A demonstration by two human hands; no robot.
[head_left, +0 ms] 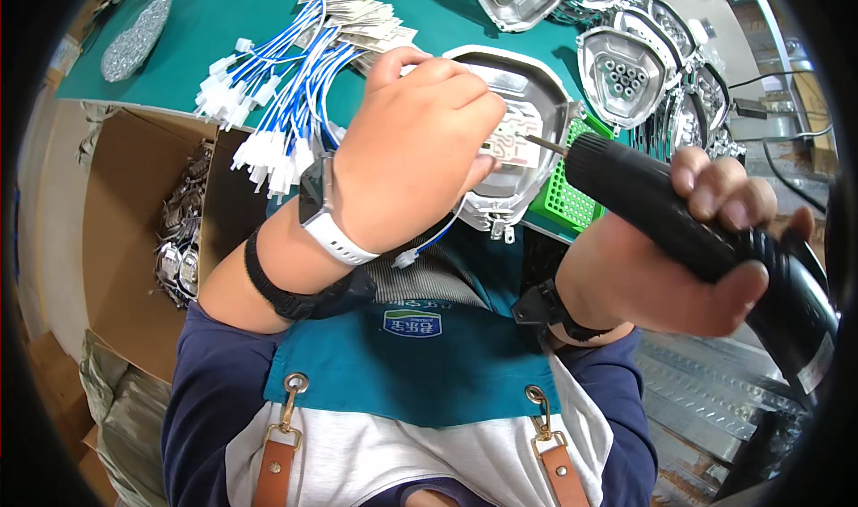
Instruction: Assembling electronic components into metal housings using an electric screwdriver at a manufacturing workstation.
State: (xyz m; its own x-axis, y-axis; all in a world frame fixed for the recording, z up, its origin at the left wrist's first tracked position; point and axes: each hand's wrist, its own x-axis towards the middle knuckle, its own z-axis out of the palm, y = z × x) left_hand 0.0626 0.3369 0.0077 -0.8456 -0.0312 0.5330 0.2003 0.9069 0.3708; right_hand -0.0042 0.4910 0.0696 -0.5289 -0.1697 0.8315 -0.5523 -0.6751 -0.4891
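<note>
One black screwdriver (630, 176) in right fingers (713, 191) at white board (521, 155)

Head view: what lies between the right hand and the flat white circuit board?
The front of a black cylindrical power screwdriver and its thin metal bit, as the head view shows.

The left hand (424, 136) hides part of the white circuit board (518, 154) in a silver metal housing (536, 78); above that, another housing (518, 11) is cropped at the top.
</note>
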